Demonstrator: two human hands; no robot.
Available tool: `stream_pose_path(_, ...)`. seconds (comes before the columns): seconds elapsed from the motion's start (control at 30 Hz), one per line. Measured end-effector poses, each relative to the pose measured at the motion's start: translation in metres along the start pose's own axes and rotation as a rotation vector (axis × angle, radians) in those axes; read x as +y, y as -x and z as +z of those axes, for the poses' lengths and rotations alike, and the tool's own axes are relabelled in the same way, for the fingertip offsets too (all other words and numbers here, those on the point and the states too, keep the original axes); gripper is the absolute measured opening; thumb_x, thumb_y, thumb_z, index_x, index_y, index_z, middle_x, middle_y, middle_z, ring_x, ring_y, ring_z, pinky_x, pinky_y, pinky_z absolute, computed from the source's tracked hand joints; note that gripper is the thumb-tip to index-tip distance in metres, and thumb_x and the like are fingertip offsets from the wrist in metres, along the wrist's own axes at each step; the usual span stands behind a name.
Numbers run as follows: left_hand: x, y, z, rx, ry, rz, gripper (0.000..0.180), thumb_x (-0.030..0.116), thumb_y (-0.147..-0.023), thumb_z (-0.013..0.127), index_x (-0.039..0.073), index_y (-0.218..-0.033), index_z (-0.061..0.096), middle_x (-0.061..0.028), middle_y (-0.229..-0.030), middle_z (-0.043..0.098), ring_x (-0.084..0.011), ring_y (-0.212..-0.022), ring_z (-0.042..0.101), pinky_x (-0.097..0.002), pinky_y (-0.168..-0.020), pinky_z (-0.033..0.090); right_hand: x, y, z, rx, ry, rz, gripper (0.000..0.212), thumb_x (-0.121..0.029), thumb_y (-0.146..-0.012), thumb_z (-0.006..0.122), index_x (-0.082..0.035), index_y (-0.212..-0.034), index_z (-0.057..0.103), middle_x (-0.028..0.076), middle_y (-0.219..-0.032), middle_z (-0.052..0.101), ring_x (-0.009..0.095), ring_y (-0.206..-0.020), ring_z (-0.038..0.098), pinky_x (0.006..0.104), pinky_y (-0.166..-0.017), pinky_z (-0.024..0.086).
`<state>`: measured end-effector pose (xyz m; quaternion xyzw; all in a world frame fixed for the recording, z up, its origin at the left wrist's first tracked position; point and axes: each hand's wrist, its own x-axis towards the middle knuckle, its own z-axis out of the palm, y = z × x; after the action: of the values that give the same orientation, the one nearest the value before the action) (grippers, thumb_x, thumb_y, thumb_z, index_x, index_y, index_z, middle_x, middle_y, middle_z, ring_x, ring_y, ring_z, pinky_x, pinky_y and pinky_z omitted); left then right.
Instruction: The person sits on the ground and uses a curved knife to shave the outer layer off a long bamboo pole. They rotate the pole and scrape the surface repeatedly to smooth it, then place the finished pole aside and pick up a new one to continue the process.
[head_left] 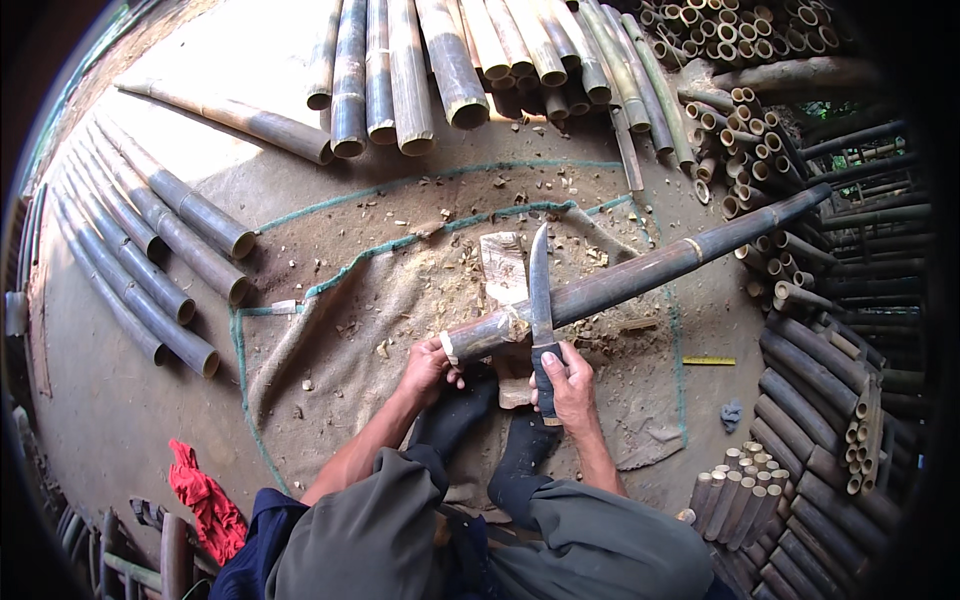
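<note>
My left hand (430, 368) is closed around the near end of a long dark bamboo pole (640, 275), which slants away to the upper right. A pale, freshly cut rim shows at that end. The pole rests across a wooden block (503, 268) between my feet. In my right hand (570, 388) is a large knife (541, 285), gripped by its black wrapped handle, its broad blade pointing up and away from me. The blade crosses in front of the pole near a pale, scraped patch; whether it touches cannot be told.
A tan cloth with teal edging (330, 370) lies under the work, strewn with wood chips. Bamboo poles lie at the left (160, 230) and far side (400, 80). Stacked bamboo pieces (815, 360) line the right. A yellow ruler (709, 361) and red cloth (205, 505) lie on the floor.
</note>
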<state>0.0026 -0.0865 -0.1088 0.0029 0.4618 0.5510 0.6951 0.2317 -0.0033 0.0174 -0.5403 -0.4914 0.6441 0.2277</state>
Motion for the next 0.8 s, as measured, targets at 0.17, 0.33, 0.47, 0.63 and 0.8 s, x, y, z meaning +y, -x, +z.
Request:
stream_pose_path(0.17, 0.001, -0.002, 0.001, -0.028, 0.027, 0.019, 0.03, 0.011, -0.103, 0.068, -0.001, -0.13, 0.073, -0.0061, -0.075, 0.067, -0.0119, -0.05, 0.054, -0.033, -0.052, 0.058, -0.009, -0.005, -0.01, 0.244, -0.224, -0.12, 0.032, -0.039, -0.114, 0.058, -0.007, -0.114, 0.059, 0.006, -0.079, 0.067, 0.012, -0.058, 0.066, 0.0293, -0.05, 0.057)
stream_pose_path(0.33, -0.001, -0.003, -0.003, -0.027, 0.017, 0.008, 0.031, 0.009, -0.103, 0.067, 0.0, -0.133, 0.072, -0.0062, -0.077, 0.068, -0.0124, -0.051, 0.054, -0.0337, -0.053, 0.059, 0.002, 0.001, -0.001, -0.097, 0.033, 0.04, 0.031, -0.037, -0.112, 0.064, -0.007, -0.117, 0.06, 0.007, -0.079, 0.068, 0.013, -0.057, 0.067, 0.0293, -0.048, 0.056)
stream_pose_path(0.47, 0.001, 0.0, -0.001, -0.028, 0.02, 0.015, 0.03, 0.007, -0.104, 0.064, 0.0, -0.133, 0.071, -0.0061, -0.078, 0.068, -0.0129, -0.052, 0.055, -0.0339, -0.053, 0.059, -0.012, 0.003, -0.006, 0.128, -0.211, -0.059, 0.033, -0.039, -0.115, 0.057, -0.007, -0.114, 0.059, 0.006, -0.08, 0.066, 0.013, -0.059, 0.067, 0.0289, -0.05, 0.057)
stream_pose_path(0.63, 0.001, -0.004, 0.002, -0.043, -0.007, -0.011, 0.031, 0.007, -0.103, 0.064, 0.0, -0.133, 0.07, -0.0063, -0.079, 0.068, -0.013, -0.052, 0.055, -0.0342, -0.053, 0.059, 0.003, 0.008, 0.013, -0.064, 0.091, -0.017, 0.03, -0.036, -0.112, 0.063, -0.006, -0.116, 0.062, 0.006, -0.079, 0.068, 0.012, -0.058, 0.067, 0.0284, -0.05, 0.056)
stream_pose_path(0.8, -0.001, -0.003, -0.006, -0.032, 0.014, 0.026, 0.03, 0.007, -0.102, 0.065, 0.0, -0.131, 0.071, -0.0068, -0.079, 0.068, -0.013, -0.052, 0.055, -0.0344, -0.053, 0.059, -0.02, 0.003, 0.0, 0.07, -0.117, -0.06, 0.029, -0.035, -0.114, 0.059, -0.006, -0.116, 0.059, 0.006, -0.08, 0.068, 0.012, -0.058, 0.067, 0.0281, -0.051, 0.058)
